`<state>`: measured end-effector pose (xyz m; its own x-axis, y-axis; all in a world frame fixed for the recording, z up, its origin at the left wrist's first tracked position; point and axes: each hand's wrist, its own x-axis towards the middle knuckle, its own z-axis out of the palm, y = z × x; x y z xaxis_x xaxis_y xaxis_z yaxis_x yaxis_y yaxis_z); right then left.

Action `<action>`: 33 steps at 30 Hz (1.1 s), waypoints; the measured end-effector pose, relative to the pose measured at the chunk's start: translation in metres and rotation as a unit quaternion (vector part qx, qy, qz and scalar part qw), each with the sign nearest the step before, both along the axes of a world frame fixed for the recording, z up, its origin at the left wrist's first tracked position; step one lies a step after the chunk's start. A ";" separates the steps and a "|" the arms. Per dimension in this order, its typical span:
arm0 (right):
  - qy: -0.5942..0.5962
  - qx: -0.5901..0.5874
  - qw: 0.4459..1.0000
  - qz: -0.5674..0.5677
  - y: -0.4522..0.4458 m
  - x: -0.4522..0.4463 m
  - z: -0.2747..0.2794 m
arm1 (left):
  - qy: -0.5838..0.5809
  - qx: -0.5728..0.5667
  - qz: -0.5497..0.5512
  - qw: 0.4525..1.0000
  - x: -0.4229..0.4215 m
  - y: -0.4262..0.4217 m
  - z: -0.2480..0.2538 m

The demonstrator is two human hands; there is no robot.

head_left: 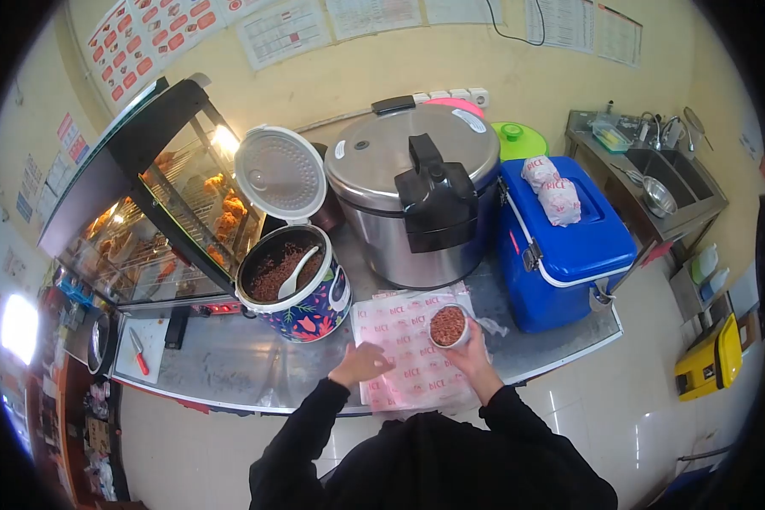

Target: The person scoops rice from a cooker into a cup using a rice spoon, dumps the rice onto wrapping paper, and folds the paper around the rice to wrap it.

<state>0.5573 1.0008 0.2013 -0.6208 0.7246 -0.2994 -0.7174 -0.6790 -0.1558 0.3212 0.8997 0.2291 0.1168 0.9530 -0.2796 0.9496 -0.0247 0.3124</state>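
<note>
My right hand [470,355] is wrapped round a small white cup [461,342] filled with reddish-brown rice [447,326]. The cup is tilted toward me above a stack of printed wrapping paper [404,333]. Over the left edge of that paper is my left hand [363,364], holding nothing, its fingers loosely apart. Left of the paper stands a flower-patterned rice cooker [310,308] with its lid [280,172] up. More dark reddish rice lies inside, and a white rice paddle [298,272] rests in it.
A large steel rice cooker [374,246] stands behind the paper. To the right, two wrapped packets [559,201] lie on a blue cool box [531,297]. A lit food warmer [157,229] and a knife [138,350] on a white board are at left; a sink [676,174] is at far right.
</note>
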 end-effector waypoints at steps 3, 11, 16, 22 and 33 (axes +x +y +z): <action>-0.200 0.242 0.949 -0.006 0.015 -0.033 -0.030 | -0.021 -0.017 0.027 0.999 -0.007 -0.032 -0.017; -0.625 0.704 0.322 0.102 -0.017 -0.061 -0.013 | -0.093 0.020 0.053 0.994 -0.011 -0.056 -0.038; -0.632 0.645 0.393 0.172 -0.011 -0.061 0.006 | -0.085 0.031 0.042 0.995 -0.016 -0.059 -0.044; -0.536 0.553 0.608 0.193 0.019 -0.049 -0.007 | -0.098 0.029 0.036 0.994 -0.020 -0.062 -0.044; -0.543 0.467 0.697 0.037 0.048 -0.016 -0.012 | -0.109 0.042 0.041 0.992 -0.020 -0.061 -0.044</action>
